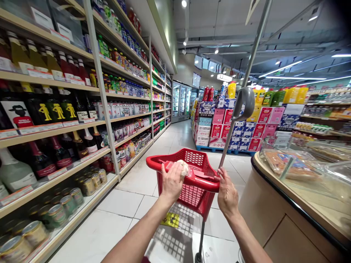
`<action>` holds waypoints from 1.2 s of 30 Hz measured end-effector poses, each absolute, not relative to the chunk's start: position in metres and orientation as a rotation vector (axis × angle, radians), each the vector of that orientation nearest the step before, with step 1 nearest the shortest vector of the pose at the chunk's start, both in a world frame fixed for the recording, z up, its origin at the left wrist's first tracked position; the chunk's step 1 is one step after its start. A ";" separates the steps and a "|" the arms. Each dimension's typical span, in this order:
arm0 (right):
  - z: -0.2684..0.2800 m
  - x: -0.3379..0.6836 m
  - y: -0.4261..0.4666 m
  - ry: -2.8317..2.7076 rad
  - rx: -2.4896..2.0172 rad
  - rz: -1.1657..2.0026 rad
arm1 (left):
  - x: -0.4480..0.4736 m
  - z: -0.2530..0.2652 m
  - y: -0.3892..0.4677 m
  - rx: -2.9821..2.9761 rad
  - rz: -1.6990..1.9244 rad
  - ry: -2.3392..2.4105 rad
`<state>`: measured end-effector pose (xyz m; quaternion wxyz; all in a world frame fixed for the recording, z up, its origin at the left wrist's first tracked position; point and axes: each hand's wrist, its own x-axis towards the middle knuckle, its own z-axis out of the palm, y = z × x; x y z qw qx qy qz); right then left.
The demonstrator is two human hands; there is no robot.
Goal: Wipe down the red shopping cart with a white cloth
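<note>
A red plastic shopping cart [192,190] with a lattice basket stands in front of me on the tiled floor. My left hand [172,180] is closed over the left part of its red handle [204,183]. Against those fingers sits a small whitish lump [184,168]; I cannot make out what it is. At the handle's right end my right hand [228,191] is closed, fingertips beside a slanting metal pole [225,151]. Higher up, the pole carries a grey ring-shaped grip [244,103].
Along the left runs a tall shelf [131,124] of bottles and cans. To the right curves a counter [246,179] with packed food under clear covers. Stacked drink cartons [219,124] stand ahead on a blue pallet, and glass-door fridges [181,98] line the far end.
</note>
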<state>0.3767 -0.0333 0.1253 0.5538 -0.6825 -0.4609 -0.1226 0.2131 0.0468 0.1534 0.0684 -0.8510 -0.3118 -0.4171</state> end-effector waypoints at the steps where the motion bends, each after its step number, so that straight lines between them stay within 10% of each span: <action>1: 0.126 0.376 -0.034 -1.089 -1.609 -0.273 | 0.214 0.152 0.045 -2.598 -1.227 -0.859; 36: 0.122 0.388 -0.050 -1.282 -1.520 -0.319 | 0.184 0.159 0.040 -2.565 -1.143 -1.025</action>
